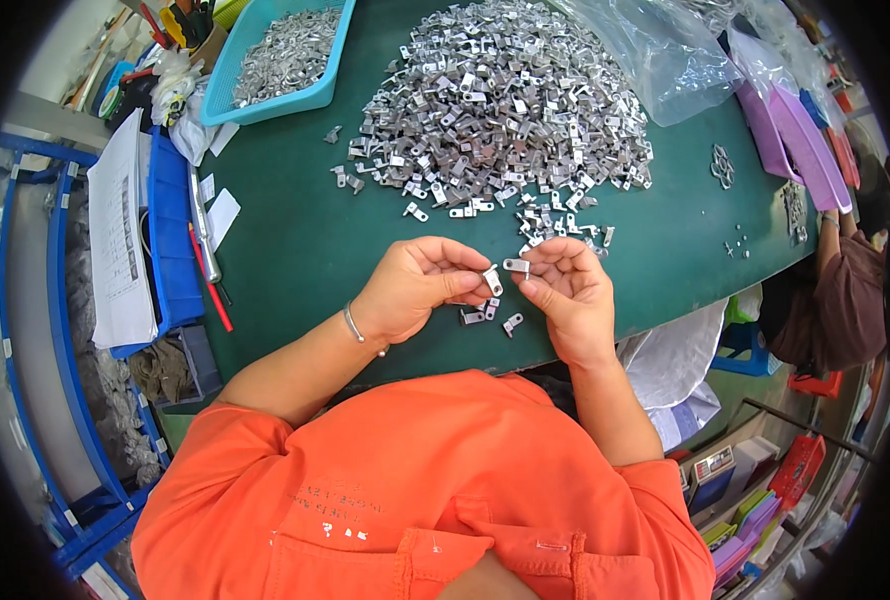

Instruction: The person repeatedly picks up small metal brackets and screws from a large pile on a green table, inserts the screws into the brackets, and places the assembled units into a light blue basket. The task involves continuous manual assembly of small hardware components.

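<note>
My left hand (415, 288) pinches a small L-shaped metal bracket (493, 281) with a hole in it, between thumb and fingertips. A second metal bracket (516, 265) of the same kind is held by my right hand (575, 295), close to the first one. Both hands are just above the near edge of the green table (285, 235). Below and between them lie a few loose brackets (512, 324). Beyond the hands rises a large heap of silver brackets (505, 100), with a thin scatter of them trailing toward me.
At the far left stands a turquoise basket (337, 70) with metal pieces. A red pen (212, 285) and blue tray (175, 240) lie at the left edge. Clear plastic bags (655, 60) and a purple bin (800, 145) are at the right. Another person's sleeve (850, 290) shows there.
</note>
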Motion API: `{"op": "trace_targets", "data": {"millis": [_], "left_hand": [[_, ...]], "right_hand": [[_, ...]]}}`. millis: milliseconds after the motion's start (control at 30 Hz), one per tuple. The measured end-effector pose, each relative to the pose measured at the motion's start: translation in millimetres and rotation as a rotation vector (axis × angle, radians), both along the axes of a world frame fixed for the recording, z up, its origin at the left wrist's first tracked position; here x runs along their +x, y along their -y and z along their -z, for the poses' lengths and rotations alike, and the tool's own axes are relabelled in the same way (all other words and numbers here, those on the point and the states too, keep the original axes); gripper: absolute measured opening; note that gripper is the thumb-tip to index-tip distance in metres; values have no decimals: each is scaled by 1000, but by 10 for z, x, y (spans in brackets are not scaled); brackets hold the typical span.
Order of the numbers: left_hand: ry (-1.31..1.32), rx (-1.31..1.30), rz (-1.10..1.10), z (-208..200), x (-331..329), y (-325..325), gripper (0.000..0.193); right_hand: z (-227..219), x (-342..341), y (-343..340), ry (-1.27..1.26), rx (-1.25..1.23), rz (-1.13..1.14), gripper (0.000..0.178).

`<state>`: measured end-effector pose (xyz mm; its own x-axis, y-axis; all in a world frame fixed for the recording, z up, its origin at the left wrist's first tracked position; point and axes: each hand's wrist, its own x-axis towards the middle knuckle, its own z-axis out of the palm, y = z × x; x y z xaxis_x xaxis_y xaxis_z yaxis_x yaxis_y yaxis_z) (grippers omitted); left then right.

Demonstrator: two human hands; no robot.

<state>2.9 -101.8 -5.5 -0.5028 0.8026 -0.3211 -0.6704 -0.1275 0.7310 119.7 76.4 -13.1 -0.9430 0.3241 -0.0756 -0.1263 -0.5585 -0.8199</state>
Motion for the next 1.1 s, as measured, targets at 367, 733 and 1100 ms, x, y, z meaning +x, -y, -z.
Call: {"op": "trace_targets", "data": {"millis": [367,733,1100], "left_hand": [[58,57,6,-16,-6,-4,18],[91,52,-15,-1,40,-41,16],[56,43,-9,16,52,-43,16]], "right_hand": [[-23,13,25,-17,-61,-9,45],[-92,19,108,-27,-18,-19,45],[-31,51,89,-38,-40,-1,46]]}}
